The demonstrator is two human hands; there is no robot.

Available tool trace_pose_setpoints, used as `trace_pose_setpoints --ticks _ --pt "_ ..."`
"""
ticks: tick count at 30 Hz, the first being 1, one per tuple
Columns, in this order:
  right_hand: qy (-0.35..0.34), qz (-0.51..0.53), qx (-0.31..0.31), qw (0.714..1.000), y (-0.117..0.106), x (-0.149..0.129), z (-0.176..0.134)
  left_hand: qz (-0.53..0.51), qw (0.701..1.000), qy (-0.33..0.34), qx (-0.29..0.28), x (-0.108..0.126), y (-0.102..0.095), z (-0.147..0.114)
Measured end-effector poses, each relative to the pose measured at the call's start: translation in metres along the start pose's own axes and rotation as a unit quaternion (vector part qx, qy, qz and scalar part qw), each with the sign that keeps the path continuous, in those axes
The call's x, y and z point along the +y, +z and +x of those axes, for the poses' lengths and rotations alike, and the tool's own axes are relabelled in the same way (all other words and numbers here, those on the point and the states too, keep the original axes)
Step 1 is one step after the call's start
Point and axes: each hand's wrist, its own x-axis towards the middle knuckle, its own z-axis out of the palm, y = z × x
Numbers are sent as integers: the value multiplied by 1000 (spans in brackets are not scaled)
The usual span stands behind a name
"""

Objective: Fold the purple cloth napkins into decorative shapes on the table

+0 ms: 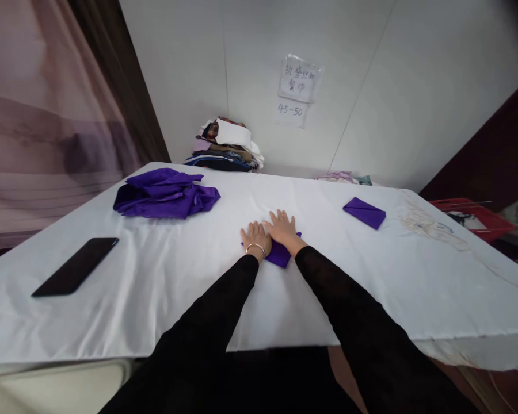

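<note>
I cannot view the cloth (279, 255) in full: the left hand (255, 237) and right hand (282, 226) cover part of it. I cannot identify the blurred contents of the basket (497, 223). The left edge crops the curtain (30, 109); the bottom edge crops both sleeves (207, 310).

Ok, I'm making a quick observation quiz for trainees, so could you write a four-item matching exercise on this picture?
Column one:
1. Loose purple cloth
2. Folded purple packet
3. Black flat slab
4. Left hand

Column two:
A. On the right side of the table
B. Bracelet at its wrist
C. Heaped at the table's far left
D. Lying flat at the near left

Pairs: 1-C, 2-A, 3-D, 4-B
</note>
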Motion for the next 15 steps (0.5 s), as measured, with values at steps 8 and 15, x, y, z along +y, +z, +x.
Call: trace_pose_setpoints --ticks 8,15 --pt "-74 109 4 991 23 -9 -5 15 1000 18 -6 -4 5 3" --pt "-98 41 -8 994 18 12 -2 -1 1000 -10 -8 -2 4 5"
